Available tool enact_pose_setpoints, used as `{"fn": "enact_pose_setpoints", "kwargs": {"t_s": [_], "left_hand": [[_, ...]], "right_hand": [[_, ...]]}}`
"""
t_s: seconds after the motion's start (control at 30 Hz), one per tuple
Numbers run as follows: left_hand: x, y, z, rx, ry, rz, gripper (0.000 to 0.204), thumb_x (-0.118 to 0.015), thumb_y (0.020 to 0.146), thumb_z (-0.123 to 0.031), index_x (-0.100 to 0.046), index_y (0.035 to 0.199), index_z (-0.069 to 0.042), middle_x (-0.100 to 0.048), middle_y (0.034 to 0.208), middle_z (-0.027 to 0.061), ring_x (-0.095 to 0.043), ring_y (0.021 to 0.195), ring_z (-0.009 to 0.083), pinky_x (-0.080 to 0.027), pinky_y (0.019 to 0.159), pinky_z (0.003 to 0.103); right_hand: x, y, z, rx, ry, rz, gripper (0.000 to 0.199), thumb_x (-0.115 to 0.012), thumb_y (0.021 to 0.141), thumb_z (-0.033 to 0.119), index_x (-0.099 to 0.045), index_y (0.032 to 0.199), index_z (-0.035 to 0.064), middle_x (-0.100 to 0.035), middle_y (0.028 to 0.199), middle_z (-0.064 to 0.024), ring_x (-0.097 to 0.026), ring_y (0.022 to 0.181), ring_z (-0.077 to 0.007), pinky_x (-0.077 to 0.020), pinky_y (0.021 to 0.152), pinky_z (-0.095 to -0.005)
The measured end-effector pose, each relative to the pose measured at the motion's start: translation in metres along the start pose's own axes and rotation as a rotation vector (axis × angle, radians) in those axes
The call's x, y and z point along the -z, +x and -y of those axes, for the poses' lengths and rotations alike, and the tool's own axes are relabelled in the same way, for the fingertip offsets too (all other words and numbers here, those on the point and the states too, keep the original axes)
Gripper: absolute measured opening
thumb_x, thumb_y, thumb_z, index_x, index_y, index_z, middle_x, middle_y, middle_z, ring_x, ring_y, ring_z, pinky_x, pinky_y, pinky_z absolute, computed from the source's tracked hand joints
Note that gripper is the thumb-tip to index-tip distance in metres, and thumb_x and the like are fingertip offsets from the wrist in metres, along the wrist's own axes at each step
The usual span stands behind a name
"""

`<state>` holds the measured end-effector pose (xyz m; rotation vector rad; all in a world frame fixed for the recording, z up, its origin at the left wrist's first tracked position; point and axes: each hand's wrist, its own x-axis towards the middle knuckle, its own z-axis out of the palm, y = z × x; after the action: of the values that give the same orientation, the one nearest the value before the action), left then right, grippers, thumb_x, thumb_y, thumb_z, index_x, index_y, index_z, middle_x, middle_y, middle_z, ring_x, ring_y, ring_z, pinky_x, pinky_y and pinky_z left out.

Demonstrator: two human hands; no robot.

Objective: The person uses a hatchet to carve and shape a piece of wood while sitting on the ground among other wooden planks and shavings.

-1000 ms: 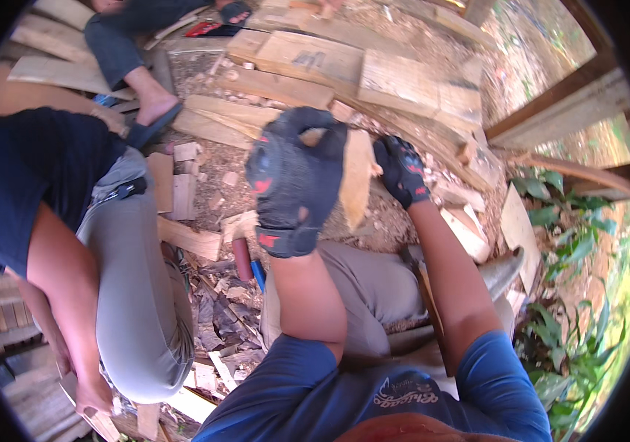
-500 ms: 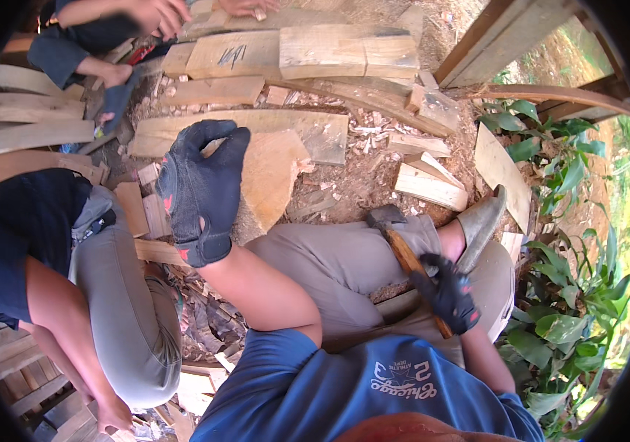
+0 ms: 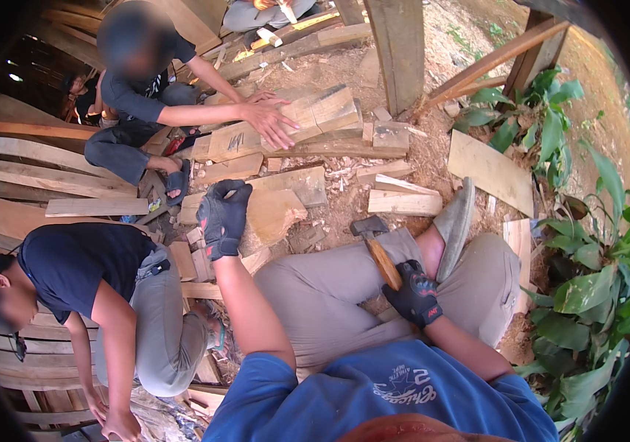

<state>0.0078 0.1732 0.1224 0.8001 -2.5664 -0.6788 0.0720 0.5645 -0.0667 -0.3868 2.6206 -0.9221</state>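
My right hand (image 3: 414, 293), in a black glove, is closed around the wooden handle (image 3: 384, 263) of a hatchet. Its dark metal head (image 3: 369, 225) lies by my trouser leg, pointing away from me. My left hand (image 3: 223, 221), gloved too, is raised with fingers and thumb curled together. Whatever is in its grasp, if anything, is hidden. Just right of its fingers is a pale wood slab (image 3: 274, 215) with a rough, chipped right edge. Behind that lies a longer board (image 3: 302, 184).
Split wood (image 3: 403, 201) and chips lie beyond my leg. A person (image 3: 159, 88) ahead has both hands on stacked planks (image 3: 322, 114); another (image 3: 83, 272) crouches at left. Curved boards (image 3: 50, 173) line the left. Leafy plants (image 3: 588, 295) and a wooden post (image 3: 397, 55) stand rightward.
The view has tilted up, showing more of the far side. My right hand sits nearer the hatchet head. The person ahead now rests both hands on the planks.
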Motion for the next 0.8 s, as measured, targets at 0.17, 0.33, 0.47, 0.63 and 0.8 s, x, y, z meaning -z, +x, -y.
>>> {"fn": "enact_pose_setpoints", "kwargs": {"t_s": [0.17,0.33,0.47,0.63,0.8], "left_hand": [[-0.017,0.005,-0.06,-0.202,-0.014,0.077,0.033,-0.08,0.088,-0.039,-0.086,0.105,-0.012,-0.082,0.113,0.0134,-0.077,0.109,0.0336,-0.057,0.097,0.043],[-0.091,0.049,-0.076,-0.334,0.203,0.222,0.039,-0.075,0.09,-0.041,-0.085,0.11,-0.01,-0.08,0.121,0.0171,-0.076,0.112,0.0358,-0.056,0.099,0.045],[-0.125,0.048,-0.091,-0.271,0.226,0.185,0.034,-0.068,0.093,-0.037,-0.085,0.105,-0.01,-0.079,0.113,0.0222,-0.076,0.109,0.0417,-0.06,0.097,0.051],[-0.128,0.03,-0.092,-0.205,0.268,0.148,0.034,-0.07,0.091,-0.041,-0.086,0.104,-0.014,-0.08,0.111,0.0188,-0.076,0.107,0.0402,-0.059,0.096,0.05],[-0.134,0.003,-0.11,-0.146,0.223,0.107,0.04,-0.067,0.093,-0.046,-0.085,0.105,-0.012,-0.08,0.109,0.02,-0.077,0.104,0.0396,-0.059,0.093,0.05]], "right_hand": [[0.004,-0.006,-0.001,-0.036,0.029,0.002,0.056,-0.079,0.089,0.041,-0.069,0.131,0.0053,-0.065,0.133,-0.0193,-0.07,0.117,-0.0402,-0.0557,0.096,-0.0552],[0.007,-0.007,0.0,0.008,0.091,-0.011,0.056,-0.081,0.088,0.044,-0.071,0.126,0.0034,-0.068,0.125,-0.0212,-0.07,0.113,-0.0419,-0.0564,0.095,-0.0528],[0.008,-0.005,-0.005,-0.002,0.098,0.004,0.057,-0.081,0.088,0.045,-0.071,0.125,0.003,-0.067,0.125,-0.0218,-0.069,0.114,-0.0424,-0.0561,0.097,-0.0523],[0.015,-0.004,0.0,-0.019,0.066,0.051,0.057,-0.078,0.09,0.047,-0.071,0.126,0.0029,-0.066,0.128,-0.0221,-0.069,0.116,-0.0418,-0.0553,0.098,-0.0531],[0.016,-0.005,-0.001,0.0,0.089,0.047,0.058,-0.079,0.09,0.047,-0.072,0.123,-0.0003,-0.069,0.122,-0.0261,-0.069,0.114,-0.0447,-0.0552,0.098,-0.0529]]}}
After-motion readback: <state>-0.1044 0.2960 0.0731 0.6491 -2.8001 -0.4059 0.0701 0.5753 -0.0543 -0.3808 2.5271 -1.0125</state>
